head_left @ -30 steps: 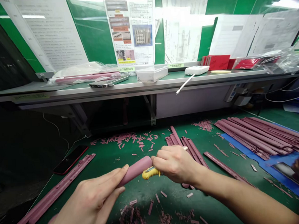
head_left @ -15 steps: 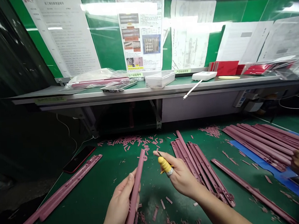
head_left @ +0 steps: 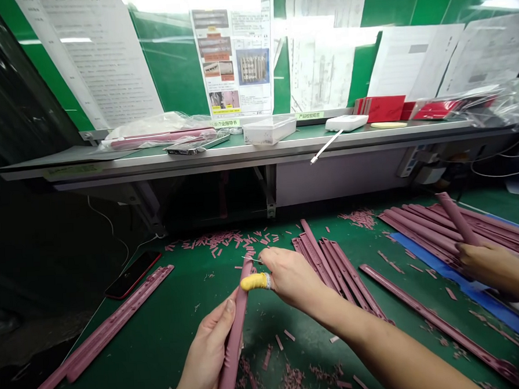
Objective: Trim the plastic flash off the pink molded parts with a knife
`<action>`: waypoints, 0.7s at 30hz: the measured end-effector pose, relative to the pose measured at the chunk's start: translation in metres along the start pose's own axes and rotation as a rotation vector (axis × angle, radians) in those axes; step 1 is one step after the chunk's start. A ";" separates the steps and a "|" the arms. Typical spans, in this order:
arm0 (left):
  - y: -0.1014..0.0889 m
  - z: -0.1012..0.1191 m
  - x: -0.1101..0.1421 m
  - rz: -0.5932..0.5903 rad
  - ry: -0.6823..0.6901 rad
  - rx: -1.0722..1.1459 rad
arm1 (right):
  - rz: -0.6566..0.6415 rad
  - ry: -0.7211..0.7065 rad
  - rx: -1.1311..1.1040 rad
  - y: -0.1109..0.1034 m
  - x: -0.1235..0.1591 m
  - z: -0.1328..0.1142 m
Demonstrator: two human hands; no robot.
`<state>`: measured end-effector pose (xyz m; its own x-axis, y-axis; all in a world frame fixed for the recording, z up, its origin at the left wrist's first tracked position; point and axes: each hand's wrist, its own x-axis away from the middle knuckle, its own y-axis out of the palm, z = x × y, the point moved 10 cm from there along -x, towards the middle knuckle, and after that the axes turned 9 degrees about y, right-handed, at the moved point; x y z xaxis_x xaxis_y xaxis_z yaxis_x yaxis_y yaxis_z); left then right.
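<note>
Since the earlier frame, the right hand (head_left: 292,274) has reached the far end of the pink strip (head_left: 235,344), pinching a thin tool (head_left: 249,258); the left hand (head_left: 205,349) clasps this strip above the green table (head_left: 153,333). Too much pressure may make the tool slip.

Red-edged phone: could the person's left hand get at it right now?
Probably not while the left hand grips a pink strip; otherwise, only the pink strips beside the phone seem in the way.
</note>
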<state>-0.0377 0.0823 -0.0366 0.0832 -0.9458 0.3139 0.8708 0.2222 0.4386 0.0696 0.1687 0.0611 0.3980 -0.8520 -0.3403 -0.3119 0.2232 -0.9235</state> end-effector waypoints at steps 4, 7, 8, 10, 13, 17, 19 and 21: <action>0.004 0.007 -0.004 -0.019 0.051 0.016 | 0.004 -0.044 0.026 -0.001 0.007 -0.011; 0.007 0.025 -0.015 -0.011 0.167 0.029 | -0.019 -0.137 0.000 0.008 0.032 -0.039; 0.008 0.034 -0.020 -0.015 0.207 0.032 | -0.034 -0.183 -0.017 0.014 0.046 -0.052; 0.012 0.052 -0.033 -0.023 0.267 0.047 | -0.092 -0.281 -0.060 0.030 0.079 -0.079; 0.011 0.078 -0.053 -0.012 0.327 0.095 | -0.205 -0.480 -0.105 0.055 0.130 -0.114; 0.010 0.080 -0.060 -0.060 0.316 0.117 | -0.173 -0.431 -0.318 0.052 0.116 -0.092; 0.009 0.063 -0.056 -0.090 0.269 0.083 | -0.076 -0.188 -0.495 0.034 0.071 -0.047; 0.006 0.042 -0.049 -0.101 0.221 0.044 | 0.015 -0.024 -0.555 0.015 0.030 -0.010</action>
<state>-0.0565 0.1402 -0.0143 0.1050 -0.9915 0.0765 0.8588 0.1292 0.4958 0.0686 0.1418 0.0386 0.4077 -0.8381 -0.3625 -0.7229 -0.0538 -0.6888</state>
